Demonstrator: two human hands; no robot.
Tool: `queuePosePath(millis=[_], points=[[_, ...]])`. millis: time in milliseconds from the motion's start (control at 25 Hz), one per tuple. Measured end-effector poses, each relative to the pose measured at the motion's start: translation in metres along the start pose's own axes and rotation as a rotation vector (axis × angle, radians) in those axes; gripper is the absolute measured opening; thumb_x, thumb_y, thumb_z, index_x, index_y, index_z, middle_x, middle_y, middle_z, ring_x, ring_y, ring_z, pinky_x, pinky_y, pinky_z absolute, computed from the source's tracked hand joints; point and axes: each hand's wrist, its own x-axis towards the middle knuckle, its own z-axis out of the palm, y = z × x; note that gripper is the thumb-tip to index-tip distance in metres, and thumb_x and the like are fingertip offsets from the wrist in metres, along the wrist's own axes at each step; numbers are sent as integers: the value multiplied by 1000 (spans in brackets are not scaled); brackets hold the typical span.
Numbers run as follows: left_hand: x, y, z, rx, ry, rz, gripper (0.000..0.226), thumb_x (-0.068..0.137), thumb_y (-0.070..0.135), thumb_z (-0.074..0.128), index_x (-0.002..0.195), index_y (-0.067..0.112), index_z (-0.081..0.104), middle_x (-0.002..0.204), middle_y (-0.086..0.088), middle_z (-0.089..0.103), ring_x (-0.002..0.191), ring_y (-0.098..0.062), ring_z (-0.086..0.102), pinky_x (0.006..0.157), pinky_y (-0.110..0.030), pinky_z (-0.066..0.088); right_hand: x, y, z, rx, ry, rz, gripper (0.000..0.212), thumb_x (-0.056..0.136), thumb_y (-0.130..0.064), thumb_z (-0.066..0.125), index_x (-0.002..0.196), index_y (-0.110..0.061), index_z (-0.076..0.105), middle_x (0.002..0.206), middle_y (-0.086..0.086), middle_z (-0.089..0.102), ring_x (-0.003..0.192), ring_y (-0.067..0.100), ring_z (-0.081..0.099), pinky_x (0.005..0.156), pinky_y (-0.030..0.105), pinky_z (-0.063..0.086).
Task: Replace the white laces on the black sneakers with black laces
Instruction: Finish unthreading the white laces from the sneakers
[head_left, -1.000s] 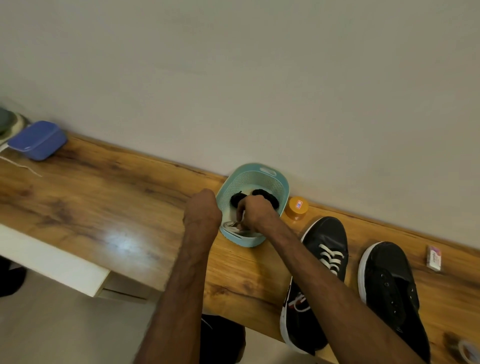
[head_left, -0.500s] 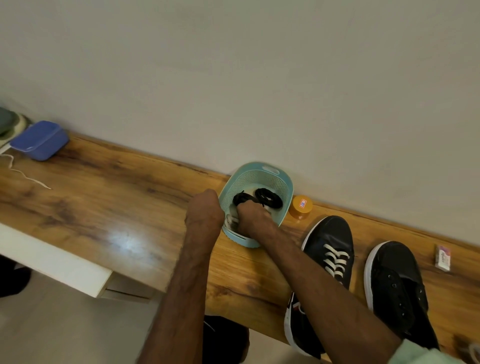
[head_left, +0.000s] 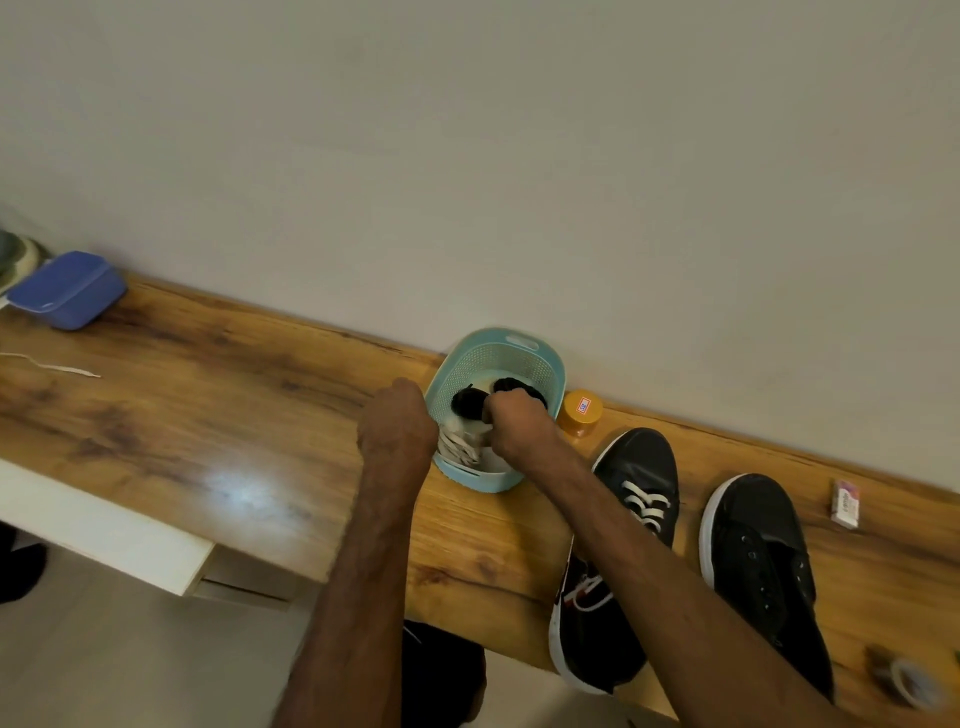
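Teal plastic marks the centre of the head view: a perforated basket (head_left: 540, 358) is set on the wooden desk (head_left: 218, 415), close against the wall. Two coiled black laces (head_left: 470, 402) are seen in its far half, and a bundle of white laces (head_left: 460, 447) lies in its near half.

The right hand (head_left: 519, 426) is reached into the basket, fingers curled shut over the contents; what exactly is gripped cannot be told, as the fingers are hidden. The left hand (head_left: 397, 426) is held at the basket's 9 o'clock rim, closed into a loose fist, and whether anything is held in it cannot be told either.

At 3 o'clock of the basket, just beside it, an orange-lidded jar (head_left: 581, 413) is seen. At 4 o'clock a black sneaker (head_left: 639, 467) is laid, white laces partly threaded, the right forearm crossing over it. Beside that, further right, a second black sneaker (head_left: 758, 551) is laid with bare eyelets.

At far 9 o'clock a blue container (head_left: 67, 288) is parked by the wall, with a loose white lace (head_left: 52, 366) nearby. A small box (head_left: 845, 504) is spotted at far right.
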Motion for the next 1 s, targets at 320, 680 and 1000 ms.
queuePosePath(millis=[320,680,1000], points=[[-67,38,11,-226,207,330,21,98,31,56,113,17,59,114,-3,59,95,-25,62,75,-40,51,-117,39,-15,361,372,-67,27,95,-9,62,121,-11,66,120,7,65,111,23,60,92,32,47],[-153,54,66,23,-563,291,55,90,58,58,117,10,55,105,-9,64,84,-25,70,62,-36,59,-307,125,13,119,35,345,29,92,-47,62,106,-23,53,108,0,65,97,19,61,82,35,51],[-217,81,89,79,-336,341,40,94,30,61,125,8,50,118,-11,64,108,-26,61,82,-32,47,-309,118,22,15,80,276,40,96,-13,53,133,-13,38,129,12,59,116,29,56,91,42,48]])
